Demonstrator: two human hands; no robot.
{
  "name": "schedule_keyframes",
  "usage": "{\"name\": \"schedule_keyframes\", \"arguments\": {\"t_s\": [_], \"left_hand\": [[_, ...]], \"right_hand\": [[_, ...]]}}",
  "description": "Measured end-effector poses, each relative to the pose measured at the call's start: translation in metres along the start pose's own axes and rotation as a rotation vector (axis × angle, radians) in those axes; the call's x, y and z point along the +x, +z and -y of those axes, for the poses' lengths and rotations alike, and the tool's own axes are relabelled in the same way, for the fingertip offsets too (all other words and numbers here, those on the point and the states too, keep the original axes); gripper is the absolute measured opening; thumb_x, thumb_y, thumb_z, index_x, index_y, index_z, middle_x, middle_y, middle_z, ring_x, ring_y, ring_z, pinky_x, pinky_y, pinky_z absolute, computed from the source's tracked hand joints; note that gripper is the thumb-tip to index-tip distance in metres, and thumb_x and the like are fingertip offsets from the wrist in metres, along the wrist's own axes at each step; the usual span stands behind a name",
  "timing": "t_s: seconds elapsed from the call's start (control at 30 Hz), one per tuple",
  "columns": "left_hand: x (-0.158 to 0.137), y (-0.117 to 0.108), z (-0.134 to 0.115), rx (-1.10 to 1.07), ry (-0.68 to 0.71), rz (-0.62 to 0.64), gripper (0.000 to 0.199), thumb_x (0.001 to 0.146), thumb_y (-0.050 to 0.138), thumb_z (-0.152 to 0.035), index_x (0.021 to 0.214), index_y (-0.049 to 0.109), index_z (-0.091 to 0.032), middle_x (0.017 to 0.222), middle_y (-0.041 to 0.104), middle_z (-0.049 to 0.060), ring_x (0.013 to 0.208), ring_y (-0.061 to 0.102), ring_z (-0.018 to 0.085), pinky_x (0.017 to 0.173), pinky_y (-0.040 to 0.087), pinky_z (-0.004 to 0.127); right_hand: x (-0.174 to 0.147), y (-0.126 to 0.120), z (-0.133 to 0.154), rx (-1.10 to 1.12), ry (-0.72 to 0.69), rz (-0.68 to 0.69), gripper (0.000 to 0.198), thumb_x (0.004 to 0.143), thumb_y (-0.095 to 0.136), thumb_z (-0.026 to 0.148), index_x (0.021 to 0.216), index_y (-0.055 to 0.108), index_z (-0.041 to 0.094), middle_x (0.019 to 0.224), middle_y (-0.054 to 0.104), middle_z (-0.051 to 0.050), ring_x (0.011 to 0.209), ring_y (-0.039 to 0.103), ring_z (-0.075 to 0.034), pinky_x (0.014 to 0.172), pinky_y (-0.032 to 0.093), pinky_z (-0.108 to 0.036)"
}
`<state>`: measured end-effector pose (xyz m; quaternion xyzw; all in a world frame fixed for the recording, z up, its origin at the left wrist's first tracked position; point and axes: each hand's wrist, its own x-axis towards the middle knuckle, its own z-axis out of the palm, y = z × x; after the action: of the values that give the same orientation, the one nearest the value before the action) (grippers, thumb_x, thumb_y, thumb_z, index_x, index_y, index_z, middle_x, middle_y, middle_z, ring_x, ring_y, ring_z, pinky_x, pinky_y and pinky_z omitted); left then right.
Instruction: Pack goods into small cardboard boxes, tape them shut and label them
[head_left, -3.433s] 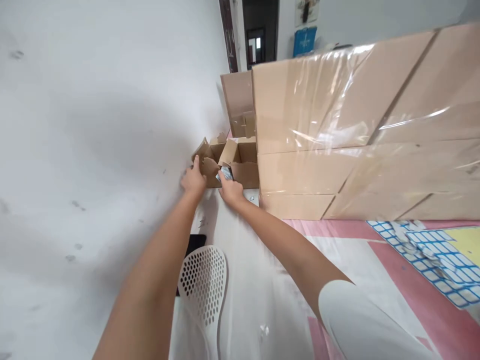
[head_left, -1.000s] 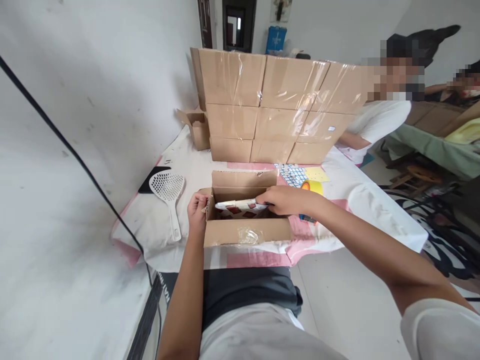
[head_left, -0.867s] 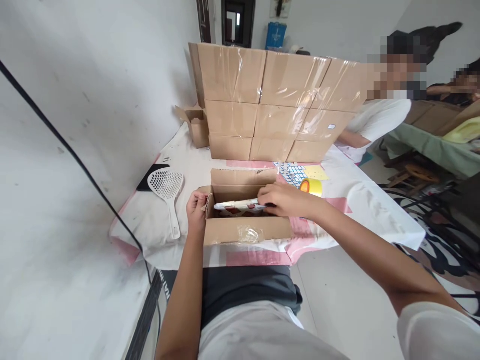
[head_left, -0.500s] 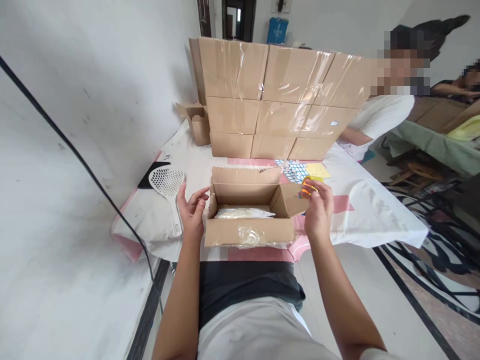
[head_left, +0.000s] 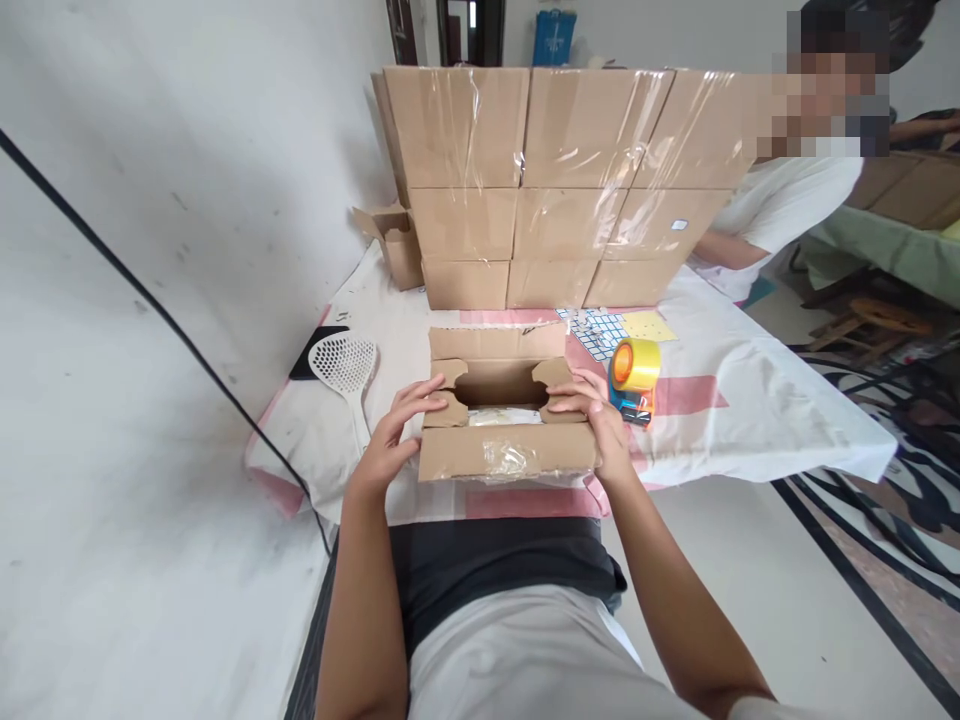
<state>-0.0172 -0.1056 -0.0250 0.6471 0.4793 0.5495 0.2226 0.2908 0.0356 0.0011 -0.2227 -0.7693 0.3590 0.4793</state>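
Note:
A small open cardboard box [head_left: 510,455] stands on the cloth-covered table in front of me. Its two side flaps are folded inward, while the front and back flaps lie outward. My left hand [head_left: 390,440] rests outstretched fingers on the left flap [head_left: 450,408]. On the right flap [head_left: 553,375] lie the fingers of my right hand [head_left: 606,425], also stretched out. Something white and flat, perhaps a packet [head_left: 506,416], shows inside the box. Just right of my right hand sits a tape dispenser [head_left: 635,370] with yellow tape, orange and blue parts.
A stack of taped cardboard boxes [head_left: 570,190] rises at the table's back. To the left lie a white slotted scoop [head_left: 343,362] and a small open box [head_left: 403,255]. A person in a white sleeve [head_left: 795,200] is behind the table's right side.
Both hands have moved inward onto the box, and its side flaps are now folded in. The tape dispenser, earlier partly behind my right hand, now shows more fully.

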Motion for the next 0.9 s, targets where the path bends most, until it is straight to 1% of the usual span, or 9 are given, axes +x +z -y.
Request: {"name": "schedule_keyframes", "arguments": {"t_s": [0.1,0.17,0.27,0.37,0.47,0.57,0.67,0.77,0.9], "left_hand": [[-0.005,-0.002,0.001,-0.118,-0.072,0.084,0.063,0.079,0.079,-0.05,0.137,0.062,-0.032,0.172,0.027,0.011,0.158,0.026,0.036,0.124,0.031,0.055],[-0.004,0.0,0.0,-0.156,-0.107,0.072,0.071,0.071,0.084,-0.059,0.133,0.064,-0.031,0.172,0.026,0.014,0.157,0.028,0.038,0.121,0.036,0.053],[0.003,0.013,-0.004,-0.137,-0.108,-0.109,0.051,0.081,0.07,-0.067,0.111,0.072,-0.026,0.157,0.05,0.015,0.148,0.043,0.036,0.12,0.037,0.052],[0.014,0.031,-0.005,-0.097,-0.106,-0.352,0.025,0.094,0.059,-0.045,0.09,0.072,-0.024,0.134,0.066,0.011,0.134,0.056,0.03,0.117,0.04,0.046],[0.022,0.043,-0.004,-0.134,-0.117,-0.45,0.023,0.086,0.059,-0.029,0.106,0.07,-0.026,0.138,0.063,0.008,0.131,0.057,0.028,0.107,0.049,0.041],[0.025,0.045,-0.006,-0.132,-0.15,-0.501,0.059,0.078,0.057,-0.022,0.136,0.058,-0.031,0.157,0.048,0.007,0.131,0.056,0.027,0.101,0.053,0.039],[0.027,0.043,-0.011,-0.038,-0.141,-0.523,0.072,0.073,0.055,-0.018,0.143,0.052,-0.034,0.169,0.032,0.003,0.138,0.049,0.027,0.105,0.051,0.04],[0.03,0.044,-0.012,0.016,-0.097,-0.453,0.06,0.076,0.05,-0.019,0.133,0.063,-0.031,0.161,0.046,0.003,0.144,0.046,0.029,0.113,0.045,0.045],[0.031,0.047,-0.011,0.119,-0.046,-0.402,0.03,0.088,0.047,-0.023,0.094,0.076,-0.026,0.138,0.066,0.004,0.137,0.052,0.029,0.121,0.035,0.051]], "right_hand": [[-0.001,0.003,-0.011,0.039,-0.007,-0.042,0.05,0.104,0.04,0.054,0.089,0.081,0.029,0.113,0.075,-0.005,0.135,0.051,-0.031,0.122,0.031,-0.054],[-0.003,0.006,-0.02,0.055,-0.015,-0.08,0.049,0.103,0.041,0.054,0.086,0.08,0.029,0.11,0.076,-0.006,0.135,0.051,-0.031,0.122,0.031,-0.055],[-0.005,0.013,-0.031,0.082,0.004,-0.141,0.043,0.101,0.044,0.053,0.094,0.08,0.03,0.114,0.075,-0.006,0.136,0.053,-0.031,0.123,0.031,-0.054],[-0.001,0.019,-0.034,0.198,0.137,-0.242,0.044,0.095,0.051,0.047,0.134,0.065,0.033,0.146,0.061,-0.004,0.144,0.048,-0.03,0.122,0.035,-0.053],[0.014,0.019,-0.028,0.397,0.292,-0.231,0.067,0.092,0.051,0.044,0.157,0.037,0.035,0.157,0.05,-0.006,0.148,0.044,-0.028,0.12,0.037,-0.054],[0.034,0.017,-0.02,0.514,0.272,-0.215,0.067,0.092,0.047,0.047,0.157,0.035,0.033,0.145,0.059,-0.008,0.141,0.052,-0.027,0.116,0.042,-0.053],[0.043,0.017,-0.02,0.477,0.177,-0.205,0.065,0.091,0.052,0.051,0.151,0.043,0.03,0.113,0.069,-0.007,0.12,0.062,-0.027,0.107,0.047,-0.049],[0.039,0.018,-0.027,0.408,0.171,-0.169,0.053,0.09,0.059,0.048,0.138,0.056,0.025,0.09,0.067,-0.004,0.1,0.064,-0.025,0.097,0.049,-0.043],[0.03,0.02,-0.034,0.381,0.139,-0.171,0.04,0.09,0.061,0.046,0.124,0.059,0.026,0.093,0.066,-0.003,0.092,0.063,-0.023,0.09,0.049,-0.038]]}}
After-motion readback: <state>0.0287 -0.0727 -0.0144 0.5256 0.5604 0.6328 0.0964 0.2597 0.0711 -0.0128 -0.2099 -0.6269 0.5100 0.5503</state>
